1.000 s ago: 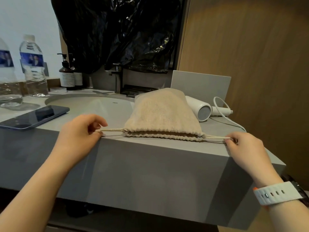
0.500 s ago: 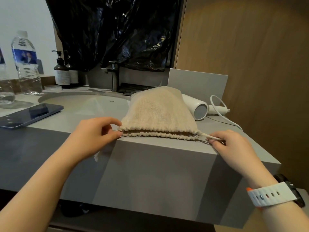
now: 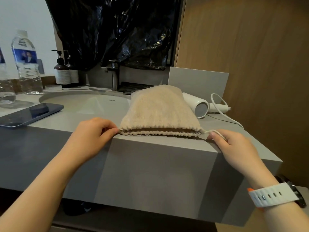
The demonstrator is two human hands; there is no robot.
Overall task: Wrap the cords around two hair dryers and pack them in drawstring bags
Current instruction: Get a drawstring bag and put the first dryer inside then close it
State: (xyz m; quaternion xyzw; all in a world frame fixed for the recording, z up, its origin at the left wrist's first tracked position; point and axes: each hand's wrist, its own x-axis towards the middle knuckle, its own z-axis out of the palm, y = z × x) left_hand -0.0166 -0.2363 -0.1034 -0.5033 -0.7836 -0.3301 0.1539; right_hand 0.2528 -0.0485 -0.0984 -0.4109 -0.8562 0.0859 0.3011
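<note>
My left hand (image 3: 93, 131) pinches the left corner of the beige drawstring bag's (image 3: 158, 113) gathered mouth; my right hand (image 3: 234, 144) pinches its drawstring (image 3: 215, 131). The bulging bag lies at the desk's (image 3: 75, 119) front edge, 1 white hair dryer (image 3: 199, 106) just behind it.

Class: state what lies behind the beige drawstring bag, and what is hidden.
Behind the drawstring bag, at its right, a white hair dryer lies on the counter, its cord beside it. The bag covers part of the dryer, and the bag's contents are hidden.
</note>
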